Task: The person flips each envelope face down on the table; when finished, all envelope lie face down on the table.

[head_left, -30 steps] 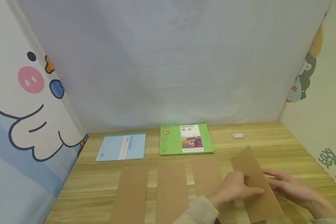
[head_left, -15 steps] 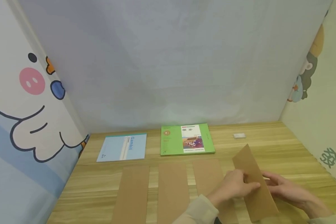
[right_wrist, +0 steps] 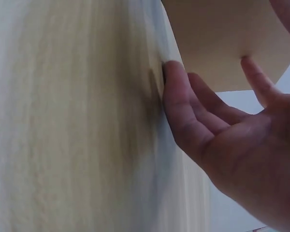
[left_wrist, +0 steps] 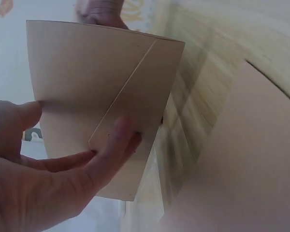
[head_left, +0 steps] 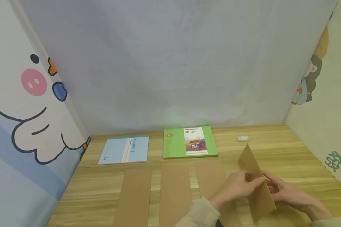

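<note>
A brown cardboard sheet [head_left: 261, 201] stands tilted on a long edge at the right of the table, between my hands. A pale straight line runs across its face in the left wrist view. My left hand [head_left: 238, 186] grips it from the left, thumb at the upper edge and fingers [left_wrist: 113, 150] on the face. From the other side my right hand [head_left: 290, 192] holds it; one fingertip presses the far face, while other fingers [right_wrist: 176, 92] curl by the lower edge near the table.
Cardboard strips lie side by side to the left: a left one [head_left: 134, 195], a middle one [head_left: 174, 189] and a right one [head_left: 211, 176] partly under my left arm. Behind them are a blue notebook [head_left: 123, 149], a green book [head_left: 174, 143] and a white eraser [head_left: 242, 138].
The cardboard sheet has turned more upright, its near end shifting left. My right hand has moved left and closer to my left hand. The strips and books stay put.
</note>
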